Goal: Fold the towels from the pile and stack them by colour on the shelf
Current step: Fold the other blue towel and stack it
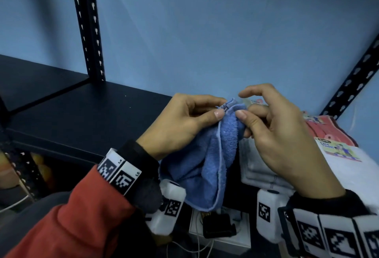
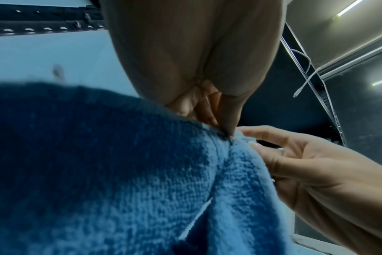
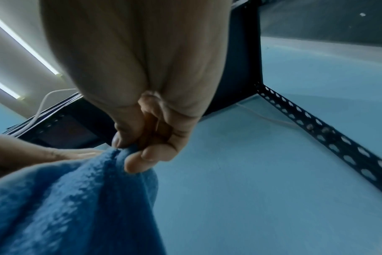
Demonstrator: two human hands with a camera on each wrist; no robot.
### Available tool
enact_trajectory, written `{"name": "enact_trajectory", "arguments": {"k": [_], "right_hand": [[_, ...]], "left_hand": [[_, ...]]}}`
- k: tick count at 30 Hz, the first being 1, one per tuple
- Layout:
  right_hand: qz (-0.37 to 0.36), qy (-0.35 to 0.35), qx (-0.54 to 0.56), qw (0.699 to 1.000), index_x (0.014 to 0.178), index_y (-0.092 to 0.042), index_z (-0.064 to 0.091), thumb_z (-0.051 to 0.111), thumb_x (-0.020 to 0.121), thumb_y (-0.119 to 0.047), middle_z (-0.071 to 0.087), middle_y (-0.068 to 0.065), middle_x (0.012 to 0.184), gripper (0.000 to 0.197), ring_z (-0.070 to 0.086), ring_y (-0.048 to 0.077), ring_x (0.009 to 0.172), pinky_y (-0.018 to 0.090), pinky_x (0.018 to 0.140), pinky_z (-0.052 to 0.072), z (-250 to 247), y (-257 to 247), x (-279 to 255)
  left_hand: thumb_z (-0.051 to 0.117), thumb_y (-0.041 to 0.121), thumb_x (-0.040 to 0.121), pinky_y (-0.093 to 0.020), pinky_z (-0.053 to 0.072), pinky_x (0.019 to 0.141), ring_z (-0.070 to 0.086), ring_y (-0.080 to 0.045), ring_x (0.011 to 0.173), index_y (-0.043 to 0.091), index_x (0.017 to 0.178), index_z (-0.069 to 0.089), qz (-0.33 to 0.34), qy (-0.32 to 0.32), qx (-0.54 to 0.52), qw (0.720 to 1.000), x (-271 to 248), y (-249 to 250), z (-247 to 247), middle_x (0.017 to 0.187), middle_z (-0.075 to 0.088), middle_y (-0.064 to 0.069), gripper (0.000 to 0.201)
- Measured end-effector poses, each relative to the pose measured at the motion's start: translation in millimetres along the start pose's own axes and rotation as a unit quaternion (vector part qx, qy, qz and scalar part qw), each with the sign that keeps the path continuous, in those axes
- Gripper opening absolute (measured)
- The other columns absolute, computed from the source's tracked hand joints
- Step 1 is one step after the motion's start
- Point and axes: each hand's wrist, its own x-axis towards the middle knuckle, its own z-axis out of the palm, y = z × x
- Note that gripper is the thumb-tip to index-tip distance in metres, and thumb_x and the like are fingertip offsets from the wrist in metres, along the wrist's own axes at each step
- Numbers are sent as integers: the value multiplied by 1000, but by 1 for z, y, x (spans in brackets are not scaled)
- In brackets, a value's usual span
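Mid-fold: blue towel (image 1: 207, 155) pinched at its top edge by both hands, in the air in front of the shelf (image 1: 86, 112)

Left to right: shelf board bare on its left part; left hand (image 1: 180, 122) pinches the towel's top hem between thumb and forefinger; right hand (image 1: 272, 126) pinches the same edge just beside it, thumb on the cloth, forefinger raised clear; towel hangs bunched, long axis roughly vertical, top edge up at the fingers, loose end pointing down toward the person; step looks like finding and matching corners, fold not yet flat; next move likely needs the hands to part along the hem so the cloth hangs square, then halve it; white towel (image 1: 264, 167) and pink towel (image 1: 330, 132) lie on the shelf at right, so blue probably gets its own spot.
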Motion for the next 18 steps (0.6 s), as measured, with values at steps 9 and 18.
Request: {"name": "enact_trajectory", "arguments": {"k": [9, 18], "right_hand": [[-74, -22, -161, 984, 126, -29, 60, 57, 99, -15, 68, -3, 80, 32, 56, 12, 69, 33, 68, 44, 1, -7, -3], [-79, 113, -143, 980, 101, -16, 65, 60, 97, -9, 68, 2, 78, 9, 63, 28, 69, 44, 67, 49, -17, 0, -2]], "left_hand": [[65, 13, 98, -39, 52, 105, 70, -14, 114, 5, 117, 74, 15, 6, 40, 999, -3, 6, -2, 112, 77, -1, 22], [77, 14, 82, -32, 58, 83, 73, -5, 85, 31, 112, 72, 15, 23, 299, 954, 3, 1, -25, 93, 78, 8, 35]]}}
